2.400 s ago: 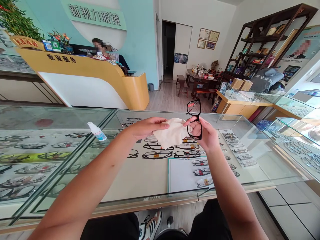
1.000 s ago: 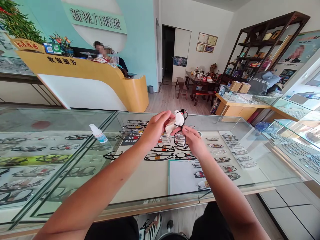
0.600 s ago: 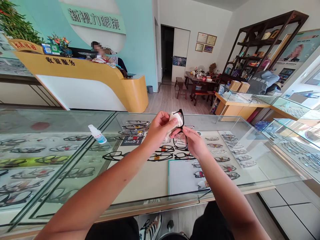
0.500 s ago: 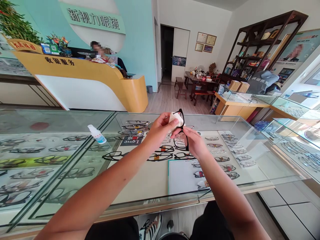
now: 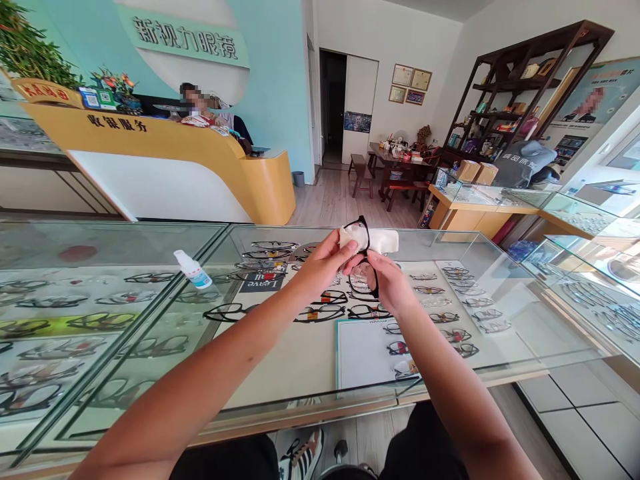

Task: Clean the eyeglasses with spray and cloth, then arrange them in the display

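Observation:
Above the glass display counter (image 5: pixel 280 373) I hold black-framed glasses (image 5: pixel 367 270) upright, one lens over the other. My right hand (image 5: pixel 387 283) is closed on the lower lens rim. My left hand (image 5: pixel 323 260) pinches a cream cleaning cloth (image 5: pixel 373 239) against the upper lens, and part of the cloth sticks out to the right behind the frame. Both hands float over rows of display glasses (image 5: pixel 320 310) inside the case.
A small white spray bottle (image 5: pixel 193 269) lies on the glass to the left. A white tray (image 5: pixel 373 350) with glasses sits inside the case. A person sits behind the yellow reception desk (image 5: pixel 165 150). More glass cases (image 5: pixel 585 267) stand at right.
The cloth, first held spread between both hands with the glasses raised at right, is now pressed on the upper lens. Over the last second it has shifted so more cloth shows at right.

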`<state>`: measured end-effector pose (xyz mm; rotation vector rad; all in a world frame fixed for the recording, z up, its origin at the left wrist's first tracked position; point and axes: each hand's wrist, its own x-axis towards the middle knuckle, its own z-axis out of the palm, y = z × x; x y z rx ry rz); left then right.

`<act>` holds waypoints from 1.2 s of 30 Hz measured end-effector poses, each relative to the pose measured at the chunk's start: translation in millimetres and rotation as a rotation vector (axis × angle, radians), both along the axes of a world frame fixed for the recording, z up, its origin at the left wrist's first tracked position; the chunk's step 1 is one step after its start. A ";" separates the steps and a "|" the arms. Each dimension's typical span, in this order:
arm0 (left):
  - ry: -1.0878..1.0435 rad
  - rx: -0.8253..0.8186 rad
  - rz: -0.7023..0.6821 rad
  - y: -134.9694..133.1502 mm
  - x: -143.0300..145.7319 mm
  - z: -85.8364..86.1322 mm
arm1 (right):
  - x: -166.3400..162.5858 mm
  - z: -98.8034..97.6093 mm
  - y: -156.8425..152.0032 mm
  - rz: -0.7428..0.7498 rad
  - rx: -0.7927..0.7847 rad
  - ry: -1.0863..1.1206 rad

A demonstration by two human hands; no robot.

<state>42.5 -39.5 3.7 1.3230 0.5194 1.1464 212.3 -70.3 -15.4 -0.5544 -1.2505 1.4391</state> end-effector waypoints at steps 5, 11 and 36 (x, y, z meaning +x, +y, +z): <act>-0.010 -0.036 -0.030 -1.9 2.1 1.6 | -3.0 2.2 -0.9 0.029 -0.027 -0.010; 0.023 0.045 -0.054 5.0 -4.6 2.6 | -2.0 3.2 -1.1 0.018 0.040 -0.070; 0.101 0.021 -0.146 12.1 -25.1 24.2 | 10.2 1.1 0.0 0.064 0.176 -0.223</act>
